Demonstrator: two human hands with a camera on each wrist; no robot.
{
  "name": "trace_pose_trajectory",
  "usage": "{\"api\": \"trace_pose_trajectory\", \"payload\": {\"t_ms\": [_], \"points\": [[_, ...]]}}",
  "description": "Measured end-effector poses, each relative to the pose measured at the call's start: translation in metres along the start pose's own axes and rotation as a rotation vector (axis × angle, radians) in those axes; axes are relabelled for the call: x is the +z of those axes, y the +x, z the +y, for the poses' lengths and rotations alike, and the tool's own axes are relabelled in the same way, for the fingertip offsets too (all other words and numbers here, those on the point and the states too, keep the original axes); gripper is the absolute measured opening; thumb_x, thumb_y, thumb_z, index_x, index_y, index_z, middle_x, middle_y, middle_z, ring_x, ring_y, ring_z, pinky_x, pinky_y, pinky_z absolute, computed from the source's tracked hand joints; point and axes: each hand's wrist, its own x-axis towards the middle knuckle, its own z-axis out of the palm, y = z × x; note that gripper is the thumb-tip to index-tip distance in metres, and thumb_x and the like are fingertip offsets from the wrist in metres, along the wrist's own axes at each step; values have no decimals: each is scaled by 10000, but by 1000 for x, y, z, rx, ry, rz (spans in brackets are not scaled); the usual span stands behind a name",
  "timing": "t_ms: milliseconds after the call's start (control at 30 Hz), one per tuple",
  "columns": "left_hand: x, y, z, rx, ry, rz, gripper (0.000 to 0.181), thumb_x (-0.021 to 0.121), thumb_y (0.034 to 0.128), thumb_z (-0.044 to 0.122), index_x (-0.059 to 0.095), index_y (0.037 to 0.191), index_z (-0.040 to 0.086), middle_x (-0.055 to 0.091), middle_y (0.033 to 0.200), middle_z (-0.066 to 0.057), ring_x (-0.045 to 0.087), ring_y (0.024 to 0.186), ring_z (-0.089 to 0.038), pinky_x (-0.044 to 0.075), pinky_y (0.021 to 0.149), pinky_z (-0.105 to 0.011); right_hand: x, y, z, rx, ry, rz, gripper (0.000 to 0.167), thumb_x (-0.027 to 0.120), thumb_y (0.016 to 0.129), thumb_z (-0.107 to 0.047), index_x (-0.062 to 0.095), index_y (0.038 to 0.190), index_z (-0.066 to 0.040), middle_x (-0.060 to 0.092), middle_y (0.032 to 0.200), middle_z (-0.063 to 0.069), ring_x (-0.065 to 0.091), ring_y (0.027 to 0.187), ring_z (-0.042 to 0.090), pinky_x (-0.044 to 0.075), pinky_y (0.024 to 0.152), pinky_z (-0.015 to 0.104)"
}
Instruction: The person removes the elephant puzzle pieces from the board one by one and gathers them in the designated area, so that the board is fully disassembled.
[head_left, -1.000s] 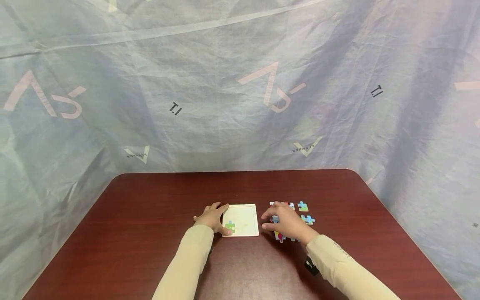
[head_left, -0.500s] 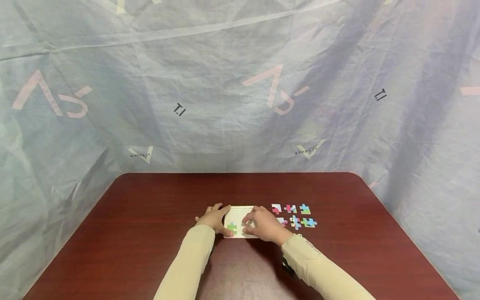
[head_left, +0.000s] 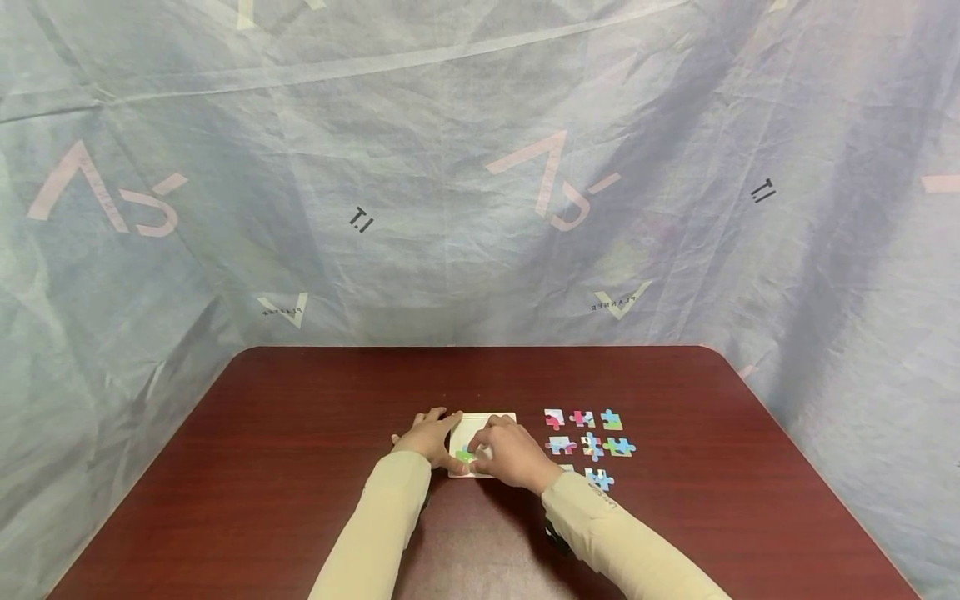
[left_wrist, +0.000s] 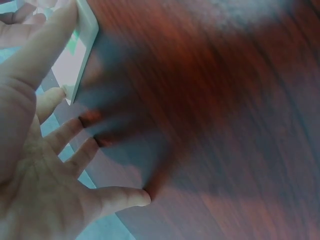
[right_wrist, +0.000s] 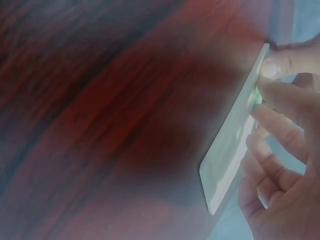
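Observation:
A pale square puzzle tray (head_left: 505, 416) lies on the table, its near part behind my right hand. A green and blue jigsaw piece (head_left: 463, 456) sits in its near left corner. My left hand (head_left: 426, 439) spans the tray's left side, thumb at the near corner and other fingers spread, some on the tabletop. Over the tray, my right hand (head_left: 513, 454) has bent fingers, their tips close to the green piece. In the right wrist view, thumb (right_wrist: 280, 65) and forefinger tips nearly meet beside a bit of green; whether they pinch a piece is hidden.
Several loose jigsaw pieces, among them a green and blue one (head_left: 619, 447), lie in rows right of the tray. One piece (head_left: 566, 468) is partly hidden by my right wrist. A grey cloth (head_left: 450, 208) hangs behind the dark red table (head_left: 337, 392).
My right hand has moved left from over the loose pieces to the tray, close to the green piece, uncovering the rows. My left hand stays at the tray's left side.

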Motion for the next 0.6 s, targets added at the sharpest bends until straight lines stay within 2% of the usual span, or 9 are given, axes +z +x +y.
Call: {"api": "trace_pose_trajectory", "payload": {"t_ms": [200, 433, 600], "points": [[2, 2, -1, 4, 7, 2, 906, 898, 795, 286, 431, 1559, 147, 317, 1608, -168, 272, 1476, -408, 199, 1014, -843, 2, 1, 2, 38, 25, -3, 194, 861, 811, -158, 754, 945, -68, 625, 931, 51, 572, 924, 248, 503, 803, 416], [0, -1, -1, 10, -5, -3, 923, 902, 790, 295, 423, 1563, 139, 306, 1611, -182, 270, 1474, -414, 191, 1016, -844, 2, 4, 1, 148, 47, 12, 192, 875, 784, -164, 716, 843, -74, 603, 916, 43, 585, 981, 290, 514, 839, 455], [-1, 0, 0, 11, 2, -2, 923, 905, 785, 301, 429, 1559, 140, 314, 1606, -185, 281, 1467, -416, 204, 1009, -845, -2, 4, 2, 201, 10, 17, 175, 871, 768, -181, 717, 790, -100, 615, 937, 66, 583, 1017, 322, 504, 852, 501]]}}
